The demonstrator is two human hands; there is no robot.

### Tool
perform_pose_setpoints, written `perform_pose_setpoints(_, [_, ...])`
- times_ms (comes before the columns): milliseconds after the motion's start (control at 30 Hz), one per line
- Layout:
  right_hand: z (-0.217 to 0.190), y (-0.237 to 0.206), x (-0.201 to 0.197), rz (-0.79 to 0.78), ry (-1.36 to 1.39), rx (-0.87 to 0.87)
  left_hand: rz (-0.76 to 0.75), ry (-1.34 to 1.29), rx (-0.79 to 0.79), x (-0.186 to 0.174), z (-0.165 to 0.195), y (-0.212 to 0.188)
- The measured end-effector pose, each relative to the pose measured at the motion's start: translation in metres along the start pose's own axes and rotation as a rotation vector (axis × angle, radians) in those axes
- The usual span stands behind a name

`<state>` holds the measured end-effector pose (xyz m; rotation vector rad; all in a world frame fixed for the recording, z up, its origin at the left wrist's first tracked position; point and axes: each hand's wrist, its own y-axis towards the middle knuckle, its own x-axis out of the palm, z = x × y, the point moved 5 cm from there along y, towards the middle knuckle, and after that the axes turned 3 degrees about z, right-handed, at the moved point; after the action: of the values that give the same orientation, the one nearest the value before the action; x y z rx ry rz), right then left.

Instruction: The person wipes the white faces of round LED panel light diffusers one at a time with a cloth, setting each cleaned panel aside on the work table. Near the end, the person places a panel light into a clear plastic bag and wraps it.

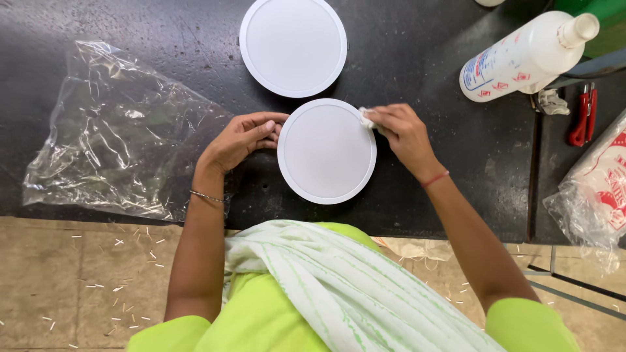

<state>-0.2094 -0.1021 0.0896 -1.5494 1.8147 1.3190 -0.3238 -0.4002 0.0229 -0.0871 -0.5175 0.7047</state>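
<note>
While the left hand [246,138] presses curled fingers against its left rim and the right hand [399,130] pinches a small white cloth [366,118] at its upper right edge, the near round panel light [326,151], just below a second panel light [293,45], looks light, rigid, smooth, best gripped by its rim.

Even, bright light; glare on plastic bag [111,130]; soft shadows; sharp focus, slight edge distortion.
</note>
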Motion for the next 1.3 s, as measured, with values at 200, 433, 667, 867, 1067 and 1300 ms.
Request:
perform_pose_setpoints(200, [-0.002,0.001,0.001,-0.034,0.016,-0.049,-0.032,-0.033,-0.011,0.002,-0.001,-0.001])
perform_pose_setpoints(433, [-0.002,-0.005,0.001,-0.024,-0.005,-0.009,-0.023,-0.02,-0.017,0.001,-0.003,-0.002])
perform_pose_setpoints(667, [-0.008,-0.006,0.002,-0.01,-0.033,-0.032,-0.04,-0.035,-0.038,0.001,-0.003,0.0])
perform_pose_setpoints(867, [0.01,-0.044,-0.025,-0.268,0.093,0.174,0.097,-0.023,0.037,-0.008,-0.01,0.006])
perform_pose_setpoints(1067, [0.026,-0.068,-0.046,-0.259,0.294,0.524,0.372,-0.28,0.414,-0.044,-0.004,0.017])
perform_pose_setpoints(1300, [-0.01,-0.043,-0.042,0.047,0.17,0.399,0.566,-0.034,0.445,-0.063,-0.002,0.028])
